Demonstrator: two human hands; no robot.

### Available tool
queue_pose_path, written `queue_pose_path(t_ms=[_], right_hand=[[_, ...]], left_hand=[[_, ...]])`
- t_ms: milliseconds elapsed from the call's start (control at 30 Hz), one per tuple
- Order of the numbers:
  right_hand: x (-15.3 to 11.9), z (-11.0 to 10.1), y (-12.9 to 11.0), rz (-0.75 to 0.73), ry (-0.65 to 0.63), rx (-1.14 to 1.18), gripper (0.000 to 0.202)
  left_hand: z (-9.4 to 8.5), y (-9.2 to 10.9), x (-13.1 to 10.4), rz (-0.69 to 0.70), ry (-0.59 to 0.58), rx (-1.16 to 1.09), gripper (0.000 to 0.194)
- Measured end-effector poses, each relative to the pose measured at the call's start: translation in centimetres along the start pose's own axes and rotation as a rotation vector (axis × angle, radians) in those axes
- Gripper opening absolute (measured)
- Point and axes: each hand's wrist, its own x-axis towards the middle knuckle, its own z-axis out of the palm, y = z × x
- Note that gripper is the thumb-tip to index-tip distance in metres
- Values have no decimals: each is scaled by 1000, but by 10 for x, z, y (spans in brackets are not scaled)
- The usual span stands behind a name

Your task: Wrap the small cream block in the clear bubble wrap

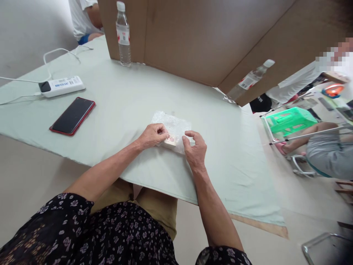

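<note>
A small flat box with a red print (171, 140) lies on the pale green tabletop (124, 106), partly inside a clear bubble-wrap bag (172, 123). My left hand (152, 135) pinches the near left edge of the bag and box. My right hand (195, 149) holds the bag's right near corner between thumb and fingers. Most of the box is hidden under the wrap and my fingers.
A red phone (72, 116) and a white power strip (61, 86) with cables lie at the left. Two water bottles (123, 35) (249, 80) stand by a brown cardboard partition (198, 40). Other people sit at the far left and right, near a green stool (291, 120).
</note>
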Motion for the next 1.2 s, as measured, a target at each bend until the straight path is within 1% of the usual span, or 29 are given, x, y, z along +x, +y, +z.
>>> queue_pose_path(t_ms=[67, 100, 167, 267, 333, 467, 633, 767, 867, 967, 1067, 1133, 1200], right_hand=[[-4, -4, -6, -154, 86, -159, 13], [-7, -5, -9, -219, 97, -214, 13], [-11, -5, -15, -329, 55, -284, 13], [-14, 0, -19, -417, -81, -351, 13], [-15, 4, -17, -428, -152, -375, 15], [-16, 8, -15, -448, -188, -398, 21], [-18, 10, -20, -440, -244, -461, 26], [-18, 12, -21, -447, -231, -474, 24], [-19, 12, -21, -468, -226, -496, 27], [-19, 12, -21, -488, -248, -530, 29], [-20, 14, -20, -486, -263, -547, 30], [-21, 15, -19, -484, -266, -549, 30], [-21, 17, -18, -484, -261, -553, 30]], left_hand=[[0, 1, 0, -3, 0, -4, 14], [0, 2, 0, 2, -1, 2, 14], [0, 1, 0, 17, 1, 20, 15], [0, -2, 2, 21, 5, 25, 14], [-1, -3, 2, 14, 1, 18, 14], [-3, -4, 2, 7, -8, 61, 17], [-11, -7, 2, 41, 58, 178, 16], [-17, -10, 6, 11, 111, 198, 13], [-20, -11, 8, -8, 124, 222, 15], [-24, -9, 2, -21, 122, 305, 22], [-32, -7, -12, -19, 156, 507, 32], [-40, -6, -22, -66, 209, 640, 45], [-46, -5, -30, -140, 255, 731, 53]])
